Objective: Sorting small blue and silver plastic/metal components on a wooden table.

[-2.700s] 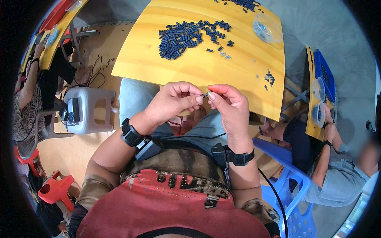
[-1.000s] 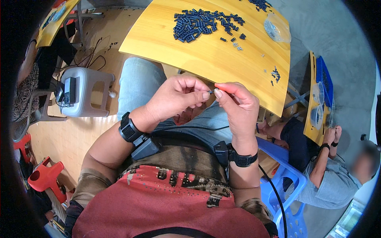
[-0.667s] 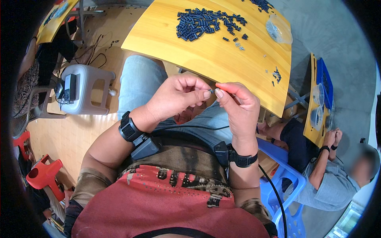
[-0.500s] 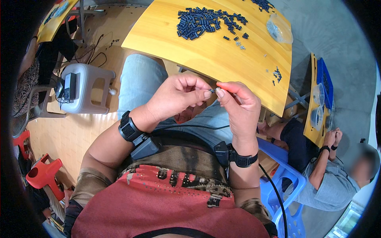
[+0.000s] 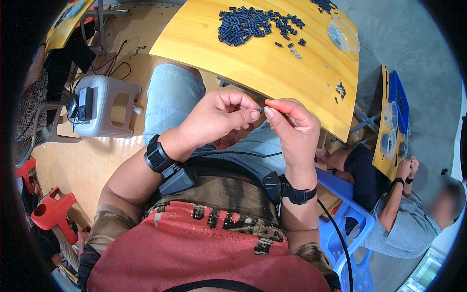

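Observation:
Above my lap, just off the near edge of the yellow table (image 5: 204, 61), my two hands meet fingertip to fingertip. My left hand (image 5: 219, 117) pinches a small dark piece (image 5: 260, 110) between thumb and forefinger. Against its other end press the thumb and forefinger of my right hand (image 5: 295, 124); an orange-red cover or tint shows on that forefinger. Fingertips hide most of the piece, so its exact kind cannot be made out. On the table lies a heap of small black cylindrical parts (image 5: 243, 27), with a few tiny silvery pieces (image 5: 296, 53) beside it.
A clear plastic bowl (image 5: 344, 36) of small bits stands at the table's right side, near a little cluster of dark parts (image 5: 340, 90). A grey stool (image 5: 104, 107) is at left, a blue chair (image 5: 348, 224) at right. Another person (image 5: 399, 219) sits beyond it.
My hands keep nearly the same pose, fingertips still together on the small piece. The view has shifted very slightly; nothing else has visibly moved.

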The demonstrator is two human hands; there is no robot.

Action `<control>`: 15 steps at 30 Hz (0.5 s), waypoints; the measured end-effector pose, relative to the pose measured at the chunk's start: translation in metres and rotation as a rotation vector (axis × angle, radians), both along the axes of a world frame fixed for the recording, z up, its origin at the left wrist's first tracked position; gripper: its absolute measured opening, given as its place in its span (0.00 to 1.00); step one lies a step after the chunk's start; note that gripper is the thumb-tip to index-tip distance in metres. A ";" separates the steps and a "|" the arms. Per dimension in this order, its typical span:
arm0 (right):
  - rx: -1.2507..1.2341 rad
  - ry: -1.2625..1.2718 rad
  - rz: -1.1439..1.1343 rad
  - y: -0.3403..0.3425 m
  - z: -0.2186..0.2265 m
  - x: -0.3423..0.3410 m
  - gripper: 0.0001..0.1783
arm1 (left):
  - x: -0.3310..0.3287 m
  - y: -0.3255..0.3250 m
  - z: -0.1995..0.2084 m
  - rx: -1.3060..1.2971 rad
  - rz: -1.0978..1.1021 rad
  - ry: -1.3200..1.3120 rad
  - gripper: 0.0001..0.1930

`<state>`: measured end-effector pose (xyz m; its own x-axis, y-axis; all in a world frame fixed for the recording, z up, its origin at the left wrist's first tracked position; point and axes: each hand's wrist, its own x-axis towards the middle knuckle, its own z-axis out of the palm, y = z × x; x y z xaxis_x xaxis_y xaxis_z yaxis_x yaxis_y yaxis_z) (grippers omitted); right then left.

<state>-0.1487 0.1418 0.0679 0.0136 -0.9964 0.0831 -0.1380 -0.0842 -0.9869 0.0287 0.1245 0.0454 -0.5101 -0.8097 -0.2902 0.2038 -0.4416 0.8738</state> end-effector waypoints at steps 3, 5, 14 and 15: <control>-0.017 0.020 0.004 0.000 -0.001 0.000 0.07 | 0.000 0.001 0.001 0.007 -0.003 -0.006 0.07; -0.008 0.027 0.008 -0.001 -0.002 -0.001 0.07 | 0.000 0.001 0.001 0.015 -0.003 -0.007 0.07; 0.037 0.005 0.020 -0.002 -0.005 0.001 0.07 | 0.000 0.004 0.000 0.016 0.028 -0.010 0.07; 0.017 -0.013 0.026 -0.002 -0.007 0.002 0.06 | 0.000 0.004 -0.003 0.023 0.034 -0.002 0.07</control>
